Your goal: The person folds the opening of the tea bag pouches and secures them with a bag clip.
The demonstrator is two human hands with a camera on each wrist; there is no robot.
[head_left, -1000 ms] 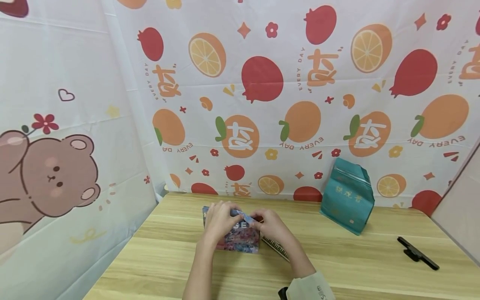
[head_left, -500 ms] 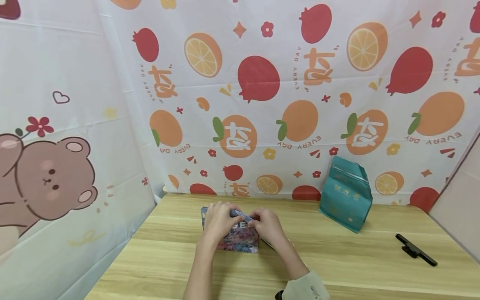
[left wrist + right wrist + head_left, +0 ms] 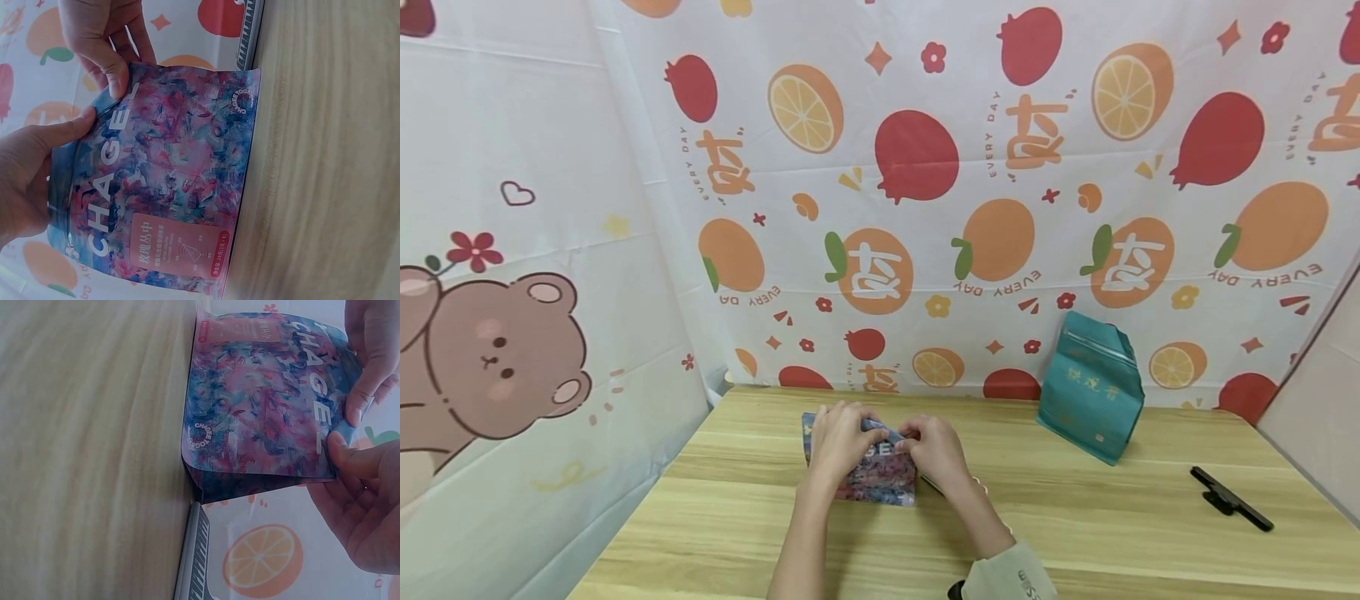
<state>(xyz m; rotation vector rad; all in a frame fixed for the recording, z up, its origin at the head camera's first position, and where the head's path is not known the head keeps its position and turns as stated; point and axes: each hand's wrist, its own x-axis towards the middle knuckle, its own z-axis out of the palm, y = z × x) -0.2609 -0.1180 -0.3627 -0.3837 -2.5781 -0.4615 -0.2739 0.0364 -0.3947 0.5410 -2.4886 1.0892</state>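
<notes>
A pouch [image 3: 880, 482] with a blue and pink painted pattern and large white letters stands upright on the table. My left hand [image 3: 840, 446] pinches its top edge, thumb on the front. Close beside it, my right hand [image 3: 936, 454] pinches the same edge near the right corner. In the left wrist view the pouch [image 3: 181, 150] faces the camera with both thumbs near each other at the top band. From the other side, the right wrist view shows the pouch [image 3: 250, 394] with its side fold and the right thumb and fingers at the corner.
A grey strip with dark ridges [image 3: 199, 550] lies by the pouch's right side, mostly behind my right forearm in the head view. A teal bag [image 3: 1093, 387] stands at the back right. In front of it lies a black bar with a small tab [image 3: 1231, 498]. Printed cloth [image 3: 820, 192] hangs behind the table.
Both hands keep their pinch on the pouch's top edge. My right forearm has shifted slightly left, covering more of the ridged strip, and the head view has shifted a little.
</notes>
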